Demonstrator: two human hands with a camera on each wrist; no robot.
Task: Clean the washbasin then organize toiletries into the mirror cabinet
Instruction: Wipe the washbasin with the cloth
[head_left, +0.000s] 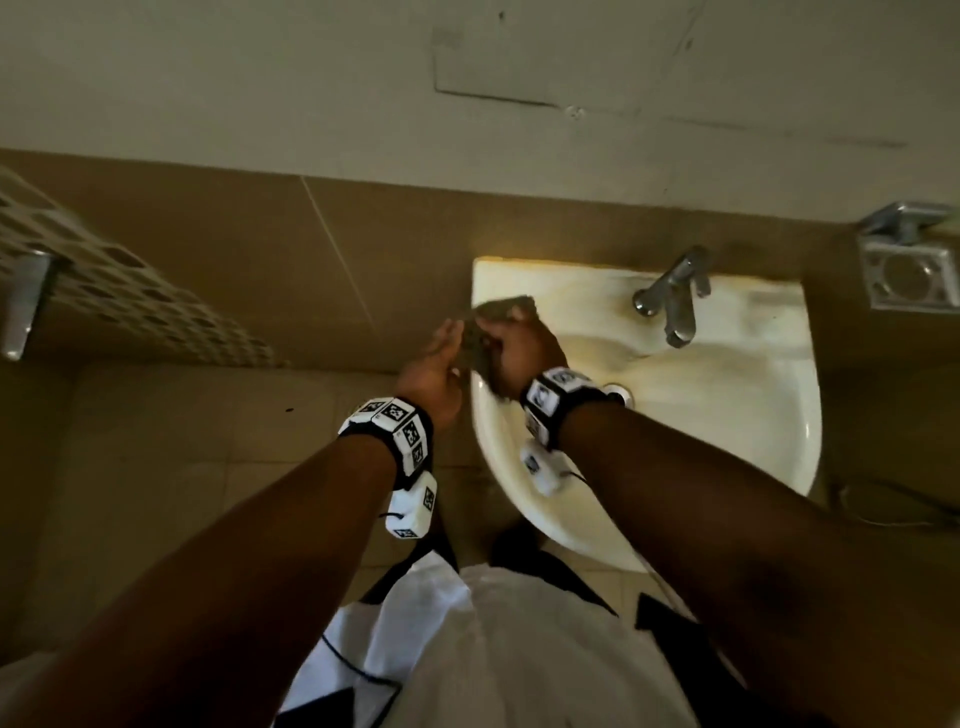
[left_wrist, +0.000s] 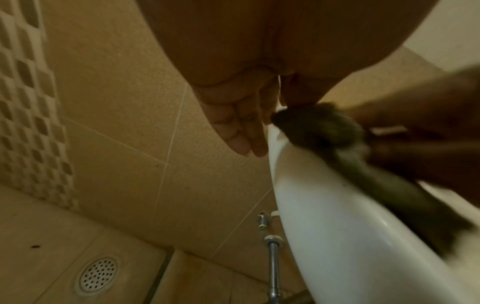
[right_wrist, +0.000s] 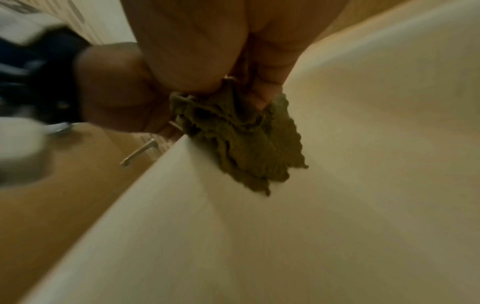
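An olive-green crumpled cloth (right_wrist: 241, 144) is seen against the cream-white glazed washbasin (head_left: 727, 395). Tan wall tiles (left_wrist: 116, 102) are crossed by pale grout lines. Black-and-white square marker patterns are borne by the wrist bands (head_left: 395, 426).

Cloth (head_left: 501, 312) on washbasin (head_left: 753, 415) left rim, tap (head_left: 675, 296) behind the bowl, soap holder (head_left: 909, 275) right.

One washbasin (head_left: 727, 415), one tap (head_left: 670, 296), one cloth (head_left: 498, 322), two hands (head_left: 431, 364), one soap dish (head_left: 909, 275), one floor drain (left_wrist: 97, 275).
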